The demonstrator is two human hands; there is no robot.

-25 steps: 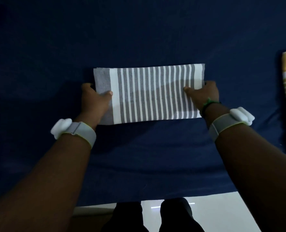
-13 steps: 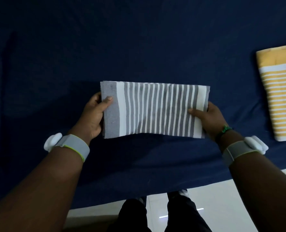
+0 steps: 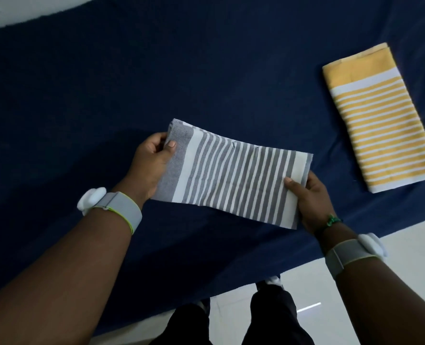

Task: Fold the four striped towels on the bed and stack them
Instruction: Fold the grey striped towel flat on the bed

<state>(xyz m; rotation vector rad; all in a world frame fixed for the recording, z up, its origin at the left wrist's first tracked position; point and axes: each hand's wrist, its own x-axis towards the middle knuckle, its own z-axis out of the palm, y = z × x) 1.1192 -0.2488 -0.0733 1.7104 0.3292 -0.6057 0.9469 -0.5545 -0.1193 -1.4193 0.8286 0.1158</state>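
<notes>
A folded grey-and-white striped towel (image 3: 234, 174) is held above the dark blue bed (image 3: 156, 78), its right end lower than its left. My left hand (image 3: 151, 163) grips its left, solid grey end with the thumb on top. My right hand (image 3: 308, 195) grips the right end, thumb on top and fingers underneath. A folded yellow-and-white striped towel (image 3: 380, 120) lies flat on the bed to the right, apart from both hands. No other towels are in view.
The bed's near edge (image 3: 231, 290) runs diagonally across the bottom, with pale floor (image 3: 405, 257) beyond it at the lower right. My legs and feet (image 3: 263, 317) stand by that edge. A pale strip shows past the bed's far edge at the top left.
Both hands have lifted the grey towel off the bed and carried it rightward. More of the yellow towel has come into view.
</notes>
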